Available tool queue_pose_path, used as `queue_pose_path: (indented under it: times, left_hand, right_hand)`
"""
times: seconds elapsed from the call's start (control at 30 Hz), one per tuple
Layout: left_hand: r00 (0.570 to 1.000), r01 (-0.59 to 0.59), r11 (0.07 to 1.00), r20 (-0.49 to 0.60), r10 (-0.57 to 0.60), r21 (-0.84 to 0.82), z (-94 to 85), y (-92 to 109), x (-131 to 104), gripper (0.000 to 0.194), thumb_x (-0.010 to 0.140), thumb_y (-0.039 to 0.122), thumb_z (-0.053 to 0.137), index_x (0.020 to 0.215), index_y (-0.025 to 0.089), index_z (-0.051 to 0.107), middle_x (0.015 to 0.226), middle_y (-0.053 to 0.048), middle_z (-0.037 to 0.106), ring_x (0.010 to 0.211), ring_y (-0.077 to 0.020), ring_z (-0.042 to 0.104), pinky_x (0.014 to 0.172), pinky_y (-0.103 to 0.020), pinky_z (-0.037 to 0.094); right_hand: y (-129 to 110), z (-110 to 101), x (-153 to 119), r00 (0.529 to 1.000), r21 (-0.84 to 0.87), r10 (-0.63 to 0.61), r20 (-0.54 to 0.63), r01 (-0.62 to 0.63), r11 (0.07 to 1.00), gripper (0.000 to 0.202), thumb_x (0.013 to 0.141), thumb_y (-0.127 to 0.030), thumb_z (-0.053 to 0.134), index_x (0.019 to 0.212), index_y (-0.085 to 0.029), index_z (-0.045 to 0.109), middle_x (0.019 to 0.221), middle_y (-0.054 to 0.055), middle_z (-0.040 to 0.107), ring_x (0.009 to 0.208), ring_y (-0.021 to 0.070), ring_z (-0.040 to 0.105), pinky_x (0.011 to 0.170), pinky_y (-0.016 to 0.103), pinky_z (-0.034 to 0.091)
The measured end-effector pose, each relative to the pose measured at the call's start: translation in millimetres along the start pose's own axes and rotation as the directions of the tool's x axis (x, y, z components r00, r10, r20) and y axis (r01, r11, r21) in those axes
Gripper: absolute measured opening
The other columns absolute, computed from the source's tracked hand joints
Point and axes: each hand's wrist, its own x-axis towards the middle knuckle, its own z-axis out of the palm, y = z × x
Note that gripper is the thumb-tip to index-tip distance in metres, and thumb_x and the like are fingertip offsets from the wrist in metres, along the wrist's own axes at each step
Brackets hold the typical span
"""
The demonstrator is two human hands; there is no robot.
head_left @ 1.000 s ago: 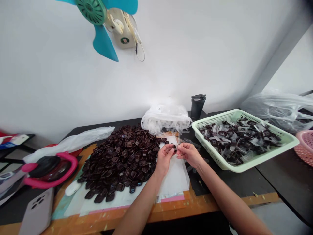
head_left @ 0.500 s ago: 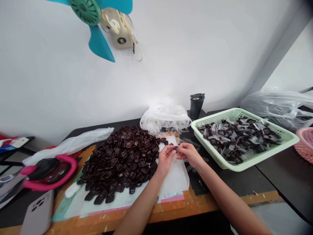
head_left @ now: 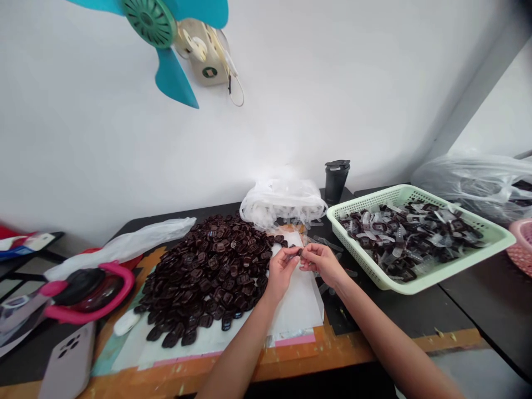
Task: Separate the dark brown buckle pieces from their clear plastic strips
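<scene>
Piece (head_left: pixel 300 252) was held above the paper (head_left: pixel 296 299), pinched in the nearly closed fingers of both left hand (head_left: pixel 280 270) and right hand (head_left: pixel 324 263). It was judged light, stiff and possibly slippery, best gripped by opposite edges.

Pile (head_left: pixel 211 271) left — basket (head_left: pixel 449 277) right, cup (head_left: pixel 336 182) behind

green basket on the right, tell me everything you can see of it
The pale green basket is a shallow, open tray, seemingly plastic, with a smooth rolled rim, rounded corners and small holes through its walls. It sits upright on the black tabletop, set at an angle, right of the right hand, which is not touching it. Inside lies a jumbled heap of dark pieces and clear strips, hiding most of its floor.
</scene>
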Motion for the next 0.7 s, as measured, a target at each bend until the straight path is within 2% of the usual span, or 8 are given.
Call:
queue_pose_path:
  times: [0.2,0.43,0.57,0.7]
  left_hand:
    - [1.000,-0.003,1.000,-0.029,0.003,-0.017,5.3,-1,-3,0.022,0.074,0.026,0.073,0.092,0.016,0.069,0.098,-0.010,0.069,0.093,-0.0199,0.063,0.088,-0.032,0.046]
    - [0.998,-0.052,0.999,-0.020,0.052,0.017,0.4,1,-1,0.022,0.075,0.026,0.072,0.094,0.016,0.069,0.106,-0.011,0.067,0.103,-0.0222,0.061,0.092,-0.034,0.045]
    - [1.000,0.000,1.000,-0.026,0.000,-0.029,-0.1,-4,-1,0.022,0.077,0.026,0.071,0.096,0.016,0.068,0.099,-0.009,0.069,0.092,-0.0182,0.062,0.087,-0.030,0.047]
    - [0.995,0.087,0.981,-0.036,-0.095,-0.172,2.9,-11,-2,0.021,0.074,0.027,0.073,0.091,0.016,0.067,0.090,-0.006,0.068,0.081,-0.0138,0.062,0.079,-0.026,0.048]
  right_hand:
    - [1,0,1,0.998,-0.054,0.026,-0.060,-0.029,0.998,0.029,0.060,-0.031,0.079,0.061,-0.017,0.054,0.055,-0.003,0.058,0.046,0.0074,0.051,0.056,0.028,0.056]
    - [2,1,0,0.998,0.035,-0.043,0.038,0.042,0.998,0.026,0.070,-0.038,0.076,0.072,-0.017,0.060,0.064,-0.002,0.061,0.054,0.0077,0.054,0.065,0.027,0.056]
    - [3,0,0,0.999,0.026,-0.024,0.037,0.023,0.999,0.027,0.069,-0.039,0.077,0.072,-0.017,0.060,0.062,-0.002,0.060,0.050,0.0070,0.051,0.063,0.028,0.057]
    - [5,-1,2,0.999,-0.003,0.007,-0.036,-0.007,1.000,0.028,0.065,-0.035,0.078,0.065,-0.016,0.057,0.058,-0.001,0.062,0.045,0.0064,0.049,0.058,0.028,0.057]
